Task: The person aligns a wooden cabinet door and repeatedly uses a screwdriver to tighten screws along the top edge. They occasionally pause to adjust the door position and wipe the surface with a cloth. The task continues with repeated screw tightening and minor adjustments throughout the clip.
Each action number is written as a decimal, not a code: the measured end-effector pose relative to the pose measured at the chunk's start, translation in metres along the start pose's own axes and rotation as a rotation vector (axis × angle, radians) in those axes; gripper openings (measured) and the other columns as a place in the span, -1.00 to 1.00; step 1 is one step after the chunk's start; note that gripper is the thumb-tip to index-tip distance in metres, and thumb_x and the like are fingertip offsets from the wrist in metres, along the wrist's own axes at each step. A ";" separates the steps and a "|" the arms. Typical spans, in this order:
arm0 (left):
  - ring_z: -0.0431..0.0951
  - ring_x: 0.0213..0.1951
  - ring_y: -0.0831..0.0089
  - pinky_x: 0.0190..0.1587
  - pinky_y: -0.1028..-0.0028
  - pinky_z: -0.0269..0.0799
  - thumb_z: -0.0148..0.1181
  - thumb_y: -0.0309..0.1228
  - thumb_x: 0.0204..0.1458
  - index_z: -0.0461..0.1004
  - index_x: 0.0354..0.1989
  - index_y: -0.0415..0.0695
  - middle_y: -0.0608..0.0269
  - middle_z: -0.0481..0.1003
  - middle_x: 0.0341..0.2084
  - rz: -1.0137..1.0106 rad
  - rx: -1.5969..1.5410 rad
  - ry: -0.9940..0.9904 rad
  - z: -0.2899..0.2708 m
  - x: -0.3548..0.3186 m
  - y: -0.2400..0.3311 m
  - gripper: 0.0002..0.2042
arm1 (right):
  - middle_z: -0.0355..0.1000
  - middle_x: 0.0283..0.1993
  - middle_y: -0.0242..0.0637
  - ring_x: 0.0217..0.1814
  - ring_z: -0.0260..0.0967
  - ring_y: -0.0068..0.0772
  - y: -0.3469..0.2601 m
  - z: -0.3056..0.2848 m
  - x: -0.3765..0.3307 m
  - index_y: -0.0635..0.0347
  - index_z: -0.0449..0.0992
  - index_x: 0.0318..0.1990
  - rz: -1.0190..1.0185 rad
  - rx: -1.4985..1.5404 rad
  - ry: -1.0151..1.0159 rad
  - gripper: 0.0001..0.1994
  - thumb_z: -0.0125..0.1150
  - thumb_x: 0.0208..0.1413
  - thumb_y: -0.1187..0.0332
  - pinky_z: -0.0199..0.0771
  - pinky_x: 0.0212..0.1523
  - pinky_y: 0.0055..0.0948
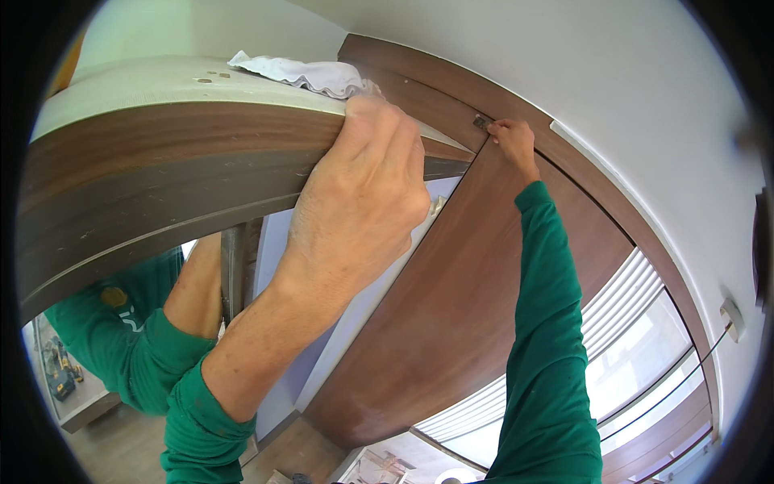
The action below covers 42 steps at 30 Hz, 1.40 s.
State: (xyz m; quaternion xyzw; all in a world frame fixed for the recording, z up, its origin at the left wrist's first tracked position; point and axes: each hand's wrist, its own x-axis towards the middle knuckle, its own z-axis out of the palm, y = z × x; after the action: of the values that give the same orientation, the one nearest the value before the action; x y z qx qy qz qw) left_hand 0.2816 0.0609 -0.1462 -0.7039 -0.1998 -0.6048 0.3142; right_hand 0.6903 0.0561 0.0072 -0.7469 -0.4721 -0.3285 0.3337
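Note:
My left hand is curled over the top edge of a wooden cabinet, its fingertips hidden behind the edge. A crumpled white cloth lies on the cabinet's pale, chipped top, right beside those fingers. Farther off, my right hand reaches up to the top corner of a large brown wooden door. Its fingers are bent together next to a small metal fitting at the door's upper edge. Whether they pinch anything there is too small to see.
A mirrored panel below the cabinet top reflects a green sleeve and a cordless drill. White blinds and a window stand at the right. A thin cord hangs from a wall fixture.

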 end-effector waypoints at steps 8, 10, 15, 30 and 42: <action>0.45 0.05 0.15 0.27 0.21 0.29 0.33 -0.47 -0.26 0.55 -0.06 -0.42 0.00 0.52 -0.10 0.010 0.022 -0.004 -0.003 0.001 0.001 -0.52 | 0.60 -0.54 -0.26 -0.40 0.56 -0.34 0.000 -0.014 0.028 0.20 0.80 -0.30 -0.077 -0.130 -0.080 -0.72 0.35 0.05 0.18 0.53 -0.25 -0.30; 0.45 0.05 0.15 0.27 0.21 0.29 0.34 -0.47 -0.26 0.55 -0.06 -0.43 0.00 0.53 -0.10 0.008 0.028 -0.008 -0.004 0.000 0.001 -0.51 | 0.59 -0.55 -0.25 -0.42 0.55 -0.33 -0.016 -0.013 0.027 0.22 0.79 -0.34 -0.035 -0.108 -0.097 -0.71 0.37 0.01 0.16 0.53 -0.26 -0.30; 0.45 0.05 0.14 0.27 0.20 0.29 0.32 -0.49 -0.25 0.55 -0.06 -0.43 0.01 0.53 -0.09 -0.006 0.000 -0.010 -0.005 0.001 0.002 -0.52 | 0.60 -0.54 -0.24 -0.45 0.55 -0.33 -0.014 -0.008 0.025 0.24 0.78 -0.37 0.037 -0.099 -0.080 -0.68 0.41 -0.04 0.12 0.55 -0.27 -0.31; 0.47 0.04 0.15 0.26 0.19 0.30 0.36 -0.46 -0.24 0.56 -0.05 -0.40 0.03 0.53 -0.11 -0.003 -0.005 0.068 0.005 0.000 -0.001 -0.52 | 0.67 -0.18 0.16 -0.07 0.67 0.13 0.004 0.082 -0.049 0.30 0.74 -0.05 0.021 0.264 0.435 -0.54 0.35 0.17 0.03 0.59 0.07 -0.11; 0.47 0.03 0.16 0.27 0.21 0.31 0.35 -0.46 -0.25 0.56 -0.06 -0.40 0.04 0.54 -0.12 -0.007 0.020 0.025 0.000 0.002 0.000 -0.52 | 0.67 -0.38 -0.02 -0.21 0.68 -0.03 0.001 0.046 -0.035 0.30 0.76 -0.15 0.053 0.191 0.293 -0.59 0.36 0.12 0.08 0.60 0.03 -0.17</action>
State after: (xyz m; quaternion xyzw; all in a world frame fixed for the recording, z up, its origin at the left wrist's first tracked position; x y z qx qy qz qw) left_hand 0.2817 0.0604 -0.1440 -0.6923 -0.2043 -0.6128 0.3217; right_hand 0.6875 0.0758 -0.0468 -0.6680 -0.4275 -0.3786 0.4771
